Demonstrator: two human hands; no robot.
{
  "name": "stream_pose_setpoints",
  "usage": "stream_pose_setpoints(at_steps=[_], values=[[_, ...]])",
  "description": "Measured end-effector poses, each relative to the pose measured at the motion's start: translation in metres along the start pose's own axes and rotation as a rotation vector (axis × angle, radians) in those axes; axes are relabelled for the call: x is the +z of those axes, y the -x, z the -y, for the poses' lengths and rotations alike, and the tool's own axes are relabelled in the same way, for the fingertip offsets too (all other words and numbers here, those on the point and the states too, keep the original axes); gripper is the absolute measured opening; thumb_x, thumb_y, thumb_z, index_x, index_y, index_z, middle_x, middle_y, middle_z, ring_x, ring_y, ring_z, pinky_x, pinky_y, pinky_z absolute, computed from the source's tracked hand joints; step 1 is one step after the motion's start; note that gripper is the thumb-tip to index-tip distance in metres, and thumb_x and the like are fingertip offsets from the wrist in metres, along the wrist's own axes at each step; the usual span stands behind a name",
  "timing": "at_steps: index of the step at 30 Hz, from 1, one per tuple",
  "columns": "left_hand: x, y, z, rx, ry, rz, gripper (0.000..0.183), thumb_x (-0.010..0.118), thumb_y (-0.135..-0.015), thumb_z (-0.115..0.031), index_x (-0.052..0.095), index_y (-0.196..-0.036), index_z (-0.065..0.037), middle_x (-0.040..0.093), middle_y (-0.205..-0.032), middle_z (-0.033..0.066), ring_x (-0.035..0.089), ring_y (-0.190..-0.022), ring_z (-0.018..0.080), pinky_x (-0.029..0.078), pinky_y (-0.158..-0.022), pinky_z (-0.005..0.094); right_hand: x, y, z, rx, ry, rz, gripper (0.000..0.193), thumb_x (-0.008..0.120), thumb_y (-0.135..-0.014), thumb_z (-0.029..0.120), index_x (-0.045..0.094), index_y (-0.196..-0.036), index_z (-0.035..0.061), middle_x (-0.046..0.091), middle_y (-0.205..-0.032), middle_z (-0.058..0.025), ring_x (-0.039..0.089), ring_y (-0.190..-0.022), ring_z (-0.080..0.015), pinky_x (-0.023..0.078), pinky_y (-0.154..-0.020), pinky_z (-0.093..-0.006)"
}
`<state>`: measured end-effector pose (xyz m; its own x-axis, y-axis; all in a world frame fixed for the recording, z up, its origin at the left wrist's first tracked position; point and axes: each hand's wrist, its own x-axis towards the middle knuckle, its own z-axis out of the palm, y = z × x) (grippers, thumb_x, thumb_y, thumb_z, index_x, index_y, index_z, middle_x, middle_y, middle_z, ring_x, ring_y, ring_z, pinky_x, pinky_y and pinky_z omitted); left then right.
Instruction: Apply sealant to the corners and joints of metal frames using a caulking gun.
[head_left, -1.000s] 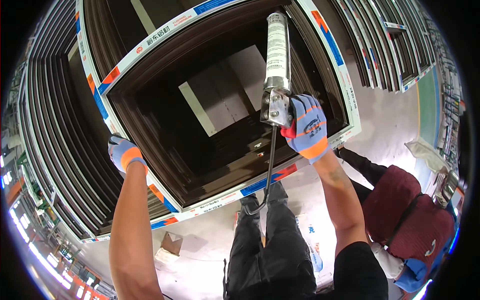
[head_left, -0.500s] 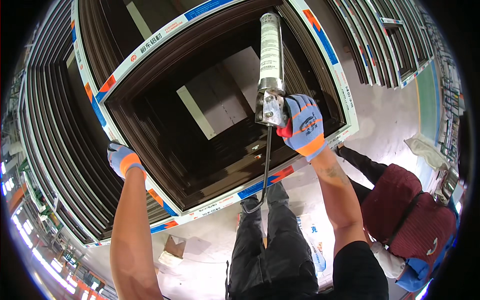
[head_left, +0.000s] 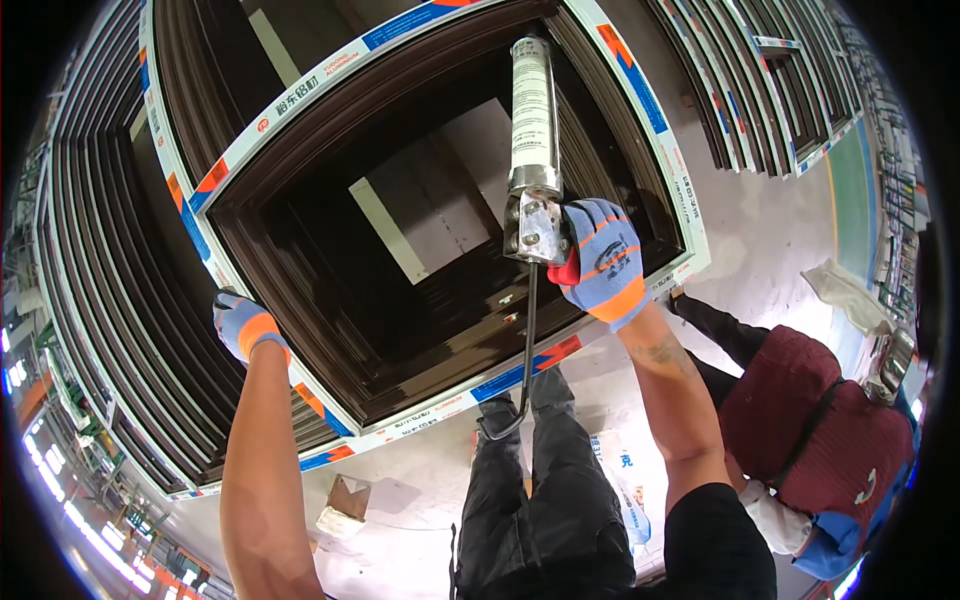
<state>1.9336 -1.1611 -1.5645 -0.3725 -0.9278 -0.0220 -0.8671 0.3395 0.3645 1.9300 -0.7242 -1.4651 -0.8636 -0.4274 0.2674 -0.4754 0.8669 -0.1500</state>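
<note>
Over the right part of the dark frame (head_left: 415, 424), a caulking gun (head_left: 535, 130) is held by its grip in the right hand (head_left: 605, 255). The cartridge is directed to the far side; the bent rod is extended past the near rim. The left hand (head_left: 247, 325) is placed, fingers curled, at the frame's left edge; whether it is closed cannot be told. Further left, stacked frames (head_left: 110, 300) are seen.
</note>
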Motion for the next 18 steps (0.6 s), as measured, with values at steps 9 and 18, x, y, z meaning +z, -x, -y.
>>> stream_pose_setpoints(at_steps=[9, 18], values=[[-0.001, 0.002, -0.001, 0.014, 0.028, 0.004, 0.049, 0.031, -0.098, -0.037, 0.063, -0.096, -0.001, 0.069, -0.089, 0.0168, 0.068, -0.077, 0.0302, 0.057, -0.069, 0.0393, 0.002, -0.005, -0.003, -0.011, -0.008, -0.022, 0.055, 0.072, -0.061, 0.015, 0.052, -0.11, 0.0017, 0.057, -0.103, -0.016, 0.056, -0.095, -0.0355, 0.045, -0.084, -0.0452], [0.011, -0.009, 0.009, 0.085, -0.092, -0.055, 0.045, 0.034, -0.098, -0.035, 0.064, -0.095, -0.002, 0.069, -0.087, 0.0172, 0.068, -0.079, 0.0318, 0.057, -0.071, 0.04, -0.003, -0.007, -0.002, -0.036, -0.035, -0.061, 0.049, 0.07, -0.063, 0.014, 0.053, -0.108, 0.0024, 0.058, -0.099, -0.0153, 0.057, -0.09, -0.0359, 0.047, -0.081, -0.0445]])
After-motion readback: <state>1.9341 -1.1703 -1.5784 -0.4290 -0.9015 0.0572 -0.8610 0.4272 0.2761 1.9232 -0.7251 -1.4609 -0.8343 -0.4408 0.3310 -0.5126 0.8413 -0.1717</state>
